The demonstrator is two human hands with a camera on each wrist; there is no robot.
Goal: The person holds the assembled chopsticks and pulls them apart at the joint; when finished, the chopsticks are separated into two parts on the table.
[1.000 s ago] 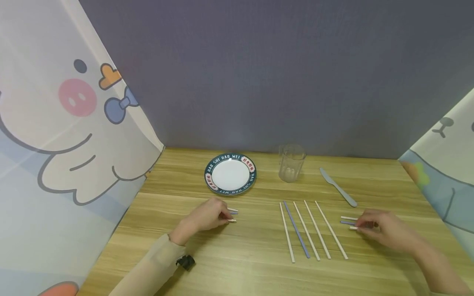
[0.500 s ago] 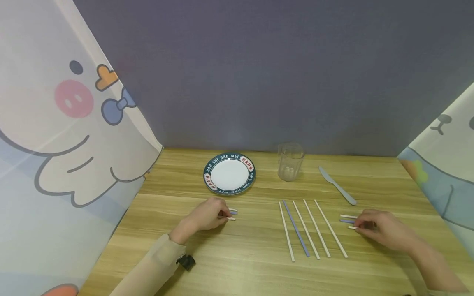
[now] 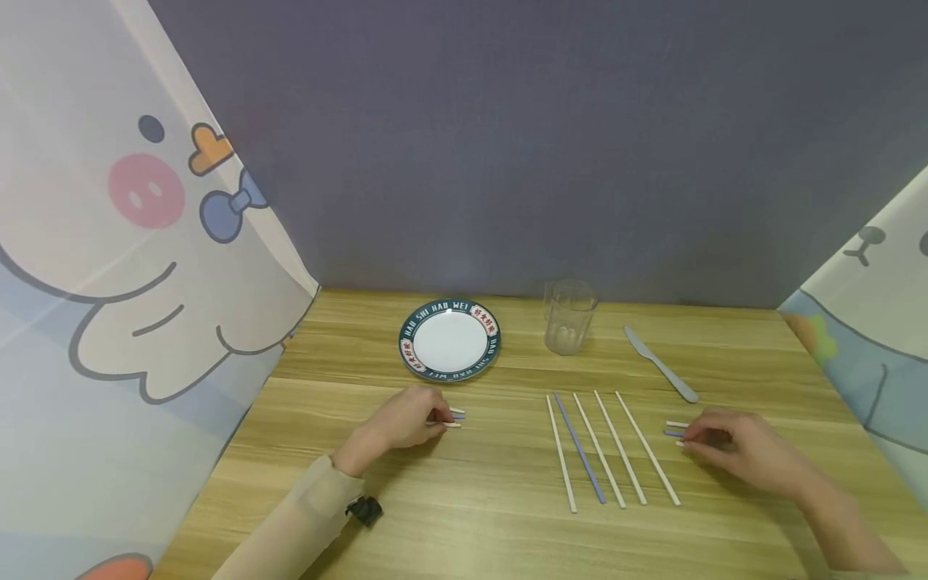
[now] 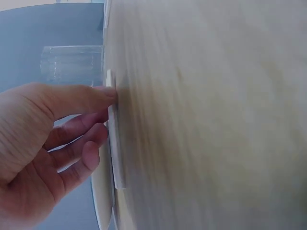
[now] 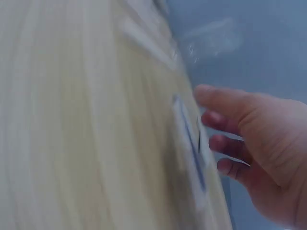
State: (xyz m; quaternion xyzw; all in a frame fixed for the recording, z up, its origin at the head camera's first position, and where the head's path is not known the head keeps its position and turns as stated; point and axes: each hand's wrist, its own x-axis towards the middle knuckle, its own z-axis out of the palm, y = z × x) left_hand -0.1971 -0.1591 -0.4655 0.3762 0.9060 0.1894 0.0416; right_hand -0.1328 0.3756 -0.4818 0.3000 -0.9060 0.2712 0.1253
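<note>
Pinching left hand: the left hand point(image 3: 406, 419) grasps a white stick point(image 4: 116, 153) between thumb and index finger, its other fingers loosely bent behind.
Sticks at the left hand: a blue stick point(image 3: 459, 416) and another white stick point(image 3: 457, 411) show just past the fingertips, lying on the table; the hand hides their other ends.
Right hand: the right hand point(image 3: 739, 447) is released, its thumb clear of the sticks and its fingers loosely curved in the blurred right wrist view; whether a fingertip touches a stick I cannot tell.
Sticks at the right hand: an upper white stick point(image 3: 677, 424), a periwinkle stick point(image 3: 673, 433) and a white tip point(image 3: 680, 443) stick out beside the fingertips, toward the middle.
Middle row: five long sticks lie slanted and apart between the hands, the long blue one point(image 3: 579, 448) second from the left, the outer left one point(image 3: 561, 453) and the other three white.
Plate: the green-rimmed plate point(image 3: 449, 342) sits beyond the left hand.
Mug: the clear mug point(image 3: 569, 322) stands upright behind the row.
Knife: the grey table knife point(image 3: 673, 377) lies diagonally beyond the right hand, its handle end nearer the hand.
Table: the wood-grain table point(image 3: 464, 532) meets a dark grey panel point(image 3: 507, 161) at the back.
</note>
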